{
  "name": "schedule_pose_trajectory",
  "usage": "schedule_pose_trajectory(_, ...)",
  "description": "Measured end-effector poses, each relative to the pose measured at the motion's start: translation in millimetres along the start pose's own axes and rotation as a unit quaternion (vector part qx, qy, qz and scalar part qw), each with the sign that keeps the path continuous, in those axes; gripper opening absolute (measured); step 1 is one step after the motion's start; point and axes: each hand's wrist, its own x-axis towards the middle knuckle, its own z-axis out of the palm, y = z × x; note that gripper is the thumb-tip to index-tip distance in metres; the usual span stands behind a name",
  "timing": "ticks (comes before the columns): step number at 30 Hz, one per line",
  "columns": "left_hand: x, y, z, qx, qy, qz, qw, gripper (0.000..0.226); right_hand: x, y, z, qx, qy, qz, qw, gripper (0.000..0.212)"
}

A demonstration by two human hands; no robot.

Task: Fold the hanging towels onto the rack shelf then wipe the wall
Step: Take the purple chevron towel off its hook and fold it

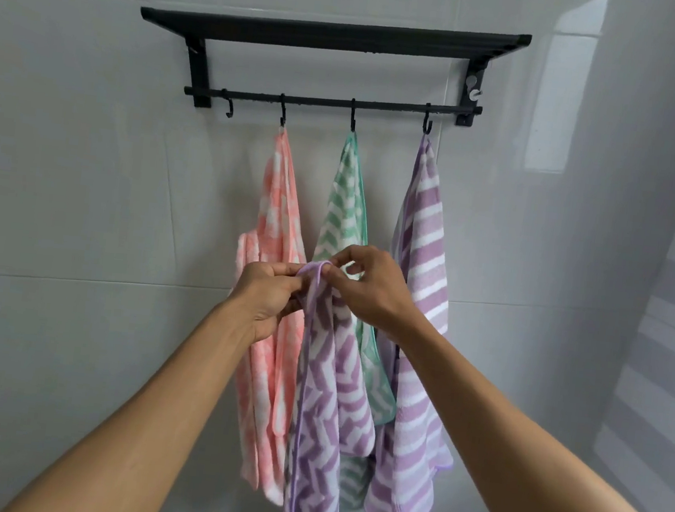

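Below a black metal wall rack (335, 36), the left hand (270, 296) and right hand (370, 287) pinch the top edge of a purple chevron-patterned towel (323, 401), held before pink (284, 207), green (348, 198) and purple-striped (426, 240) towels hanging on the rack's hooks.

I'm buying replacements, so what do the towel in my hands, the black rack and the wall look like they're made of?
Purple zigzag towel: soft, fuzzy fabric, likely microfiber or terry, since it drapes limply and has a stitched edge.
Black rack: looks like matte-coated metal, going by its thin rigid bars and hooks; coated plastic can't be ruled out.
Wall: glossy pale tile, with grout lines and window reflections.
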Motion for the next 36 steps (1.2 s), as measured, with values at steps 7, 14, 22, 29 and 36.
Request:
schedule_pose_trajectory(7, 3.6, 6.3, -6.1, -0.012, -0.002, 0.010, 1.000, 0.008, -0.9, 1.1, -0.5, 0.053, -0.047, 0.006, 0.997, 0.027)
schedule_pose_trajectory(14, -0.6, 8.4, -9.4, -0.011, -0.097, 0.013, 0.995, 0.023, 3.2, 1.8, 4.2, 0.063, -0.038, 0.013, 0.997, 0.031)
schedule_pose_trajectory(22, -5.0, 5.4, -17.5, 0.019, -0.154, 0.058, 0.986, 0.030, 7.3, -0.8, -2.0, 0.088, -0.053, 0.029, 0.994, 0.031)
schedule_pose_trajectory(29, 8.3, 17.0, -22.7, 0.155, -0.035, 0.139, 0.978, 0.030, -11.9, 9.4, -10.6, 0.133, -0.196, 0.109, 0.965, 0.041)
schedule_pose_trajectory(36, 29.1, 45.9, -83.9, 0.238, 0.099, 0.198, 0.946, 0.031, -60.7, 60.7, -4.9, 0.001, -0.425, 0.283, 0.860, 0.094)
